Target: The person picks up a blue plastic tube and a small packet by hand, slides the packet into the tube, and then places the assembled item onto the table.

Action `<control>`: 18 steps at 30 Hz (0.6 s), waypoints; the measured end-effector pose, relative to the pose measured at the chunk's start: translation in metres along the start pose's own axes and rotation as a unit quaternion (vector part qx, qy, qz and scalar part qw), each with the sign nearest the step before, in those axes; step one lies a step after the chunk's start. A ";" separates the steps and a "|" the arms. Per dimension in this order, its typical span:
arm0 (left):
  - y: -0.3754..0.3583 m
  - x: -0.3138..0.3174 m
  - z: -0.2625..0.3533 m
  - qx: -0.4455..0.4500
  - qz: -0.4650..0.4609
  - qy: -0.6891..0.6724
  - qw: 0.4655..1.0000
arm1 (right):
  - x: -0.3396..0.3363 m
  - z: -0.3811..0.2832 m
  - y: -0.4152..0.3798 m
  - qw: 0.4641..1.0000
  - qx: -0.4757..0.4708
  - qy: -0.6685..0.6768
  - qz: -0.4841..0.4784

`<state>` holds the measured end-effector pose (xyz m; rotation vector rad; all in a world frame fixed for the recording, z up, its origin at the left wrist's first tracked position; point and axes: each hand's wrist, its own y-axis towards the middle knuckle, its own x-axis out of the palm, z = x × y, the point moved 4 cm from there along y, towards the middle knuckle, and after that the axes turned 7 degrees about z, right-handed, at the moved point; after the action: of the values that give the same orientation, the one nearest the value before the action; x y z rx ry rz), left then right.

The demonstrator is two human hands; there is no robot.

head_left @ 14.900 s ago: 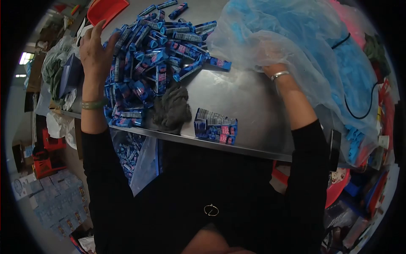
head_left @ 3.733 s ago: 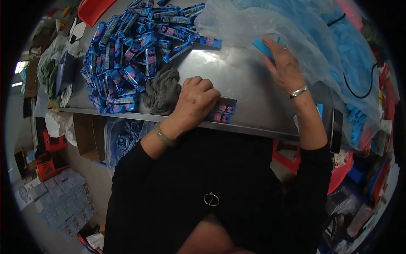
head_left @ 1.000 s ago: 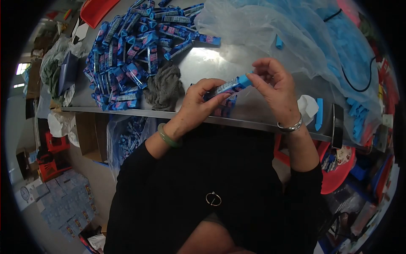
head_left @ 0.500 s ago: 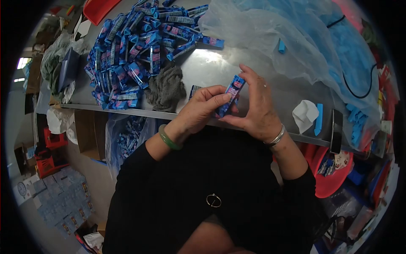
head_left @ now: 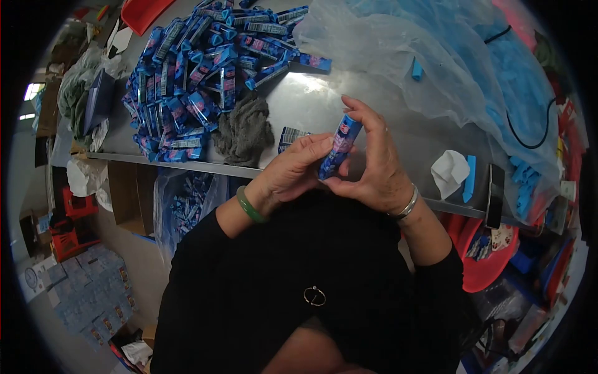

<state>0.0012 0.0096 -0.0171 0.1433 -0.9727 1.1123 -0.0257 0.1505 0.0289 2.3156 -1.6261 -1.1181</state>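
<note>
A narrow blue carton (head_left: 342, 142) with pink print is held upright at a tilt above the table's front edge. My left hand (head_left: 297, 163), with a green bangle at its wrist, pinches the carton's left side between thumb and fingers. On the other side, my right hand (head_left: 375, 156) grips its two ends, fingertips at the top and thumb at the bottom. Behind my left hand another blue carton (head_left: 291, 137) lies partly hidden on the table. A large pile of similar blue cartons (head_left: 187, 93) covers the table's left part, beside a crumpled grey cloth (head_left: 243, 131).
The metal table (head_left: 311, 93) carries clear plastic sheeting (head_left: 386, 43) over light blue pieces. At right lie a white crumpled tissue (head_left: 450, 172), a blue strip (head_left: 469, 179) and a dark flat object (head_left: 494, 196). Below the edge are a carton-filled bag (head_left: 190, 206) and a red tub (head_left: 486, 274).
The carton has turned slightly more upright and rotated to show another face. My left hand has shifted a little down, uncovering more of the carton lying behind it.
</note>
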 end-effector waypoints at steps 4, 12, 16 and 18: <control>0.000 0.000 -0.001 0.002 -0.001 -0.008 1.000 | 0.003 0.001 0.001 1.000 -0.020 0.021 0.003; -0.001 -0.001 0.000 0.040 -0.021 -0.014 0.999 | 0.003 -0.002 0.003 1.000 -0.023 0.015 -0.001; -0.001 -0.002 0.001 0.030 0.007 0.012 0.999 | 0.004 -0.001 0.003 1.000 -0.014 0.007 0.004; -0.001 -0.001 0.000 0.039 -0.008 -0.003 0.999 | 0.004 -0.002 0.003 1.000 -0.020 0.024 0.002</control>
<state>0.0014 0.0084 -0.0175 0.2175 -0.9318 1.1356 -0.0261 0.1452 0.0290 2.2940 -1.5761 -1.0764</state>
